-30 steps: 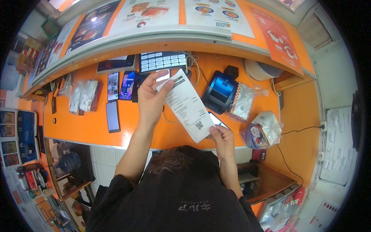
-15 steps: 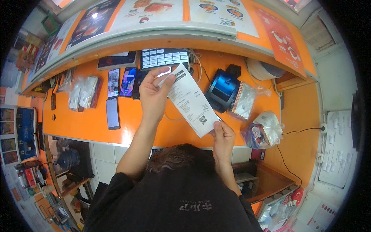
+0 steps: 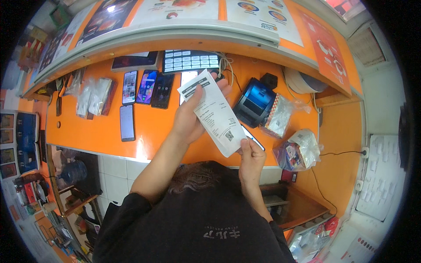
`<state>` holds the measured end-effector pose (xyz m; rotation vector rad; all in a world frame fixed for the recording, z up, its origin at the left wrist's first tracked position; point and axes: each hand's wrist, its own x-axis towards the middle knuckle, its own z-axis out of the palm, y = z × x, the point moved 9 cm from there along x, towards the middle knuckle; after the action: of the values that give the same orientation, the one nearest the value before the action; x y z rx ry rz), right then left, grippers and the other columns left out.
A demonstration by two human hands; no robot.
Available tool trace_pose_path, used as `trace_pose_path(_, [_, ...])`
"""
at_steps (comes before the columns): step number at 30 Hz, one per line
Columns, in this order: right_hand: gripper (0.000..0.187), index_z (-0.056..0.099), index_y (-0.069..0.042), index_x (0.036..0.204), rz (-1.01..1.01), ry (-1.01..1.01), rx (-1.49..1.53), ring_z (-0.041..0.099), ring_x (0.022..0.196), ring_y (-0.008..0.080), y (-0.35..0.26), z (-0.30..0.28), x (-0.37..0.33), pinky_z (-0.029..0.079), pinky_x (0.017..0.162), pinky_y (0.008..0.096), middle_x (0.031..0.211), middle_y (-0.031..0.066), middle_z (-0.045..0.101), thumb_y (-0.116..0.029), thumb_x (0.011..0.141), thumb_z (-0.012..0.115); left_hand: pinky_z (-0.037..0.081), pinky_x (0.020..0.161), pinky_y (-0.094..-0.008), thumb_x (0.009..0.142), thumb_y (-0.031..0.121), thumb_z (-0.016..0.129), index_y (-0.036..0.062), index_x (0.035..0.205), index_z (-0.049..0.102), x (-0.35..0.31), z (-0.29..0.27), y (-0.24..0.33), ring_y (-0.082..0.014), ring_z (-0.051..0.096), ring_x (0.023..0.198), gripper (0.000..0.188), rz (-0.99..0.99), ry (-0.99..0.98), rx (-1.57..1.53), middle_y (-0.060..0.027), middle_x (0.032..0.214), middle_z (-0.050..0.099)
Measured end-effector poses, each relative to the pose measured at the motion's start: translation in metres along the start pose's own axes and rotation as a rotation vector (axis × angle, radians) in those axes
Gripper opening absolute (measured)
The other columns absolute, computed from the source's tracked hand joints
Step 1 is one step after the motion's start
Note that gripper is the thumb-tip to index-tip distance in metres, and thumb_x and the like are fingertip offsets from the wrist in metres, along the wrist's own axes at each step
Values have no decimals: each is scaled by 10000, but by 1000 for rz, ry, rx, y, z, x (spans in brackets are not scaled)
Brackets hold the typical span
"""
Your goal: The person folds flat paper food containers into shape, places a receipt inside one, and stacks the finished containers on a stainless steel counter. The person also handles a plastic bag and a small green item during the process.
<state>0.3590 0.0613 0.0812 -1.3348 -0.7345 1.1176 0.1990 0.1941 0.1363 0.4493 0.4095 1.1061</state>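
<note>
A long white paper receipt [image 3: 215,111] with dark header bars and a square code is held slanting above the orange counter. My left hand [image 3: 188,116] grips its upper left side, thumb on the printed face and fingers behind it. At the lower right corner my right hand [image 3: 251,155] pinches the paper between thumb and fingers. A phone-like slab [image 3: 254,138] with a pale face and dark edge shows beside my right fingers; whether I hold it too, I cannot tell. Behind the receipt's upper end, a phone with a white screen [image 3: 187,79] is partly hidden.
Several phones, including a lit one [image 3: 147,87], lie left on the counter [image 3: 87,136]. A tablet [image 3: 190,60] stands at the back under the shelf edge [image 3: 175,50]. To the right are a black receipt printer [image 3: 254,103], a checkered packet [image 3: 278,116] and a plastic bag [image 3: 298,149].
My left hand has slid lower along the receipt, its fingers now spread behind the paper. More of the pale slab shows beside my right hand. The view has shifted slightly.
</note>
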Motion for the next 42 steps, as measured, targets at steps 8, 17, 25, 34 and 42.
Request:
trace_pose_path(8, [349, 623, 90, 1238, -110, -64, -68, 645, 907, 132, -8, 6, -4, 520, 807, 294, 1036, 95, 710, -186, 1061, 503, 353, 1169, -478, 1062, 397, 408, 74, 1549, 271, -3, 25, 16, -328, 379, 1439, 599, -64, -177, -81, -175, 1533, 416])
trace_pose_path(17, [396, 599, 104, 1248, 65, -202, 77, 640, 1002, 148, 5, 23, -10, 505, 893, 304, 1106, 124, 702, -233, 1071, 490, 345, 1180, -477, 1066, 383, 396, 93, 1563, 237, -5, 31, 18, -327, 363, 1449, 596, -38, -193, -82, -171, 1542, 406])
trace_pose_path(25, [388, 586, 105, 1211, 112, -397, 65, 701, 876, 240, -8, 49, -12, 577, 803, 360, 1037, 172, 708, -236, 1077, 457, 342, 1184, -480, 1067, 366, 398, 90, 1542, 278, -1, 29, 25, -324, 380, 1438, 562, -6, -202, -118, -169, 1512, 442])
trace_pose_path(34, [412, 646, 95, 1087, 114, -465, -10, 698, 770, 232, -4, 58, -12, 571, 770, 348, 933, 182, 720, -240, 1088, 407, 342, 1183, -483, 1070, 357, 395, 102, 1540, 286, 2, 28, 24, -319, 380, 1438, 546, -20, -219, -157, -168, 1524, 430])
trace_pose_path(42, [562, 687, 21, 755, 232, -493, -144, 672, 679, 177, 2, 57, -14, 537, 714, 306, 655, 88, 683, -294, 1096, 370, 389, 1145, -488, 1067, 370, 400, 95, 1541, 283, 8, 24, 22, -318, 400, 1424, 561, -28, -174, -88, -167, 1523, 429])
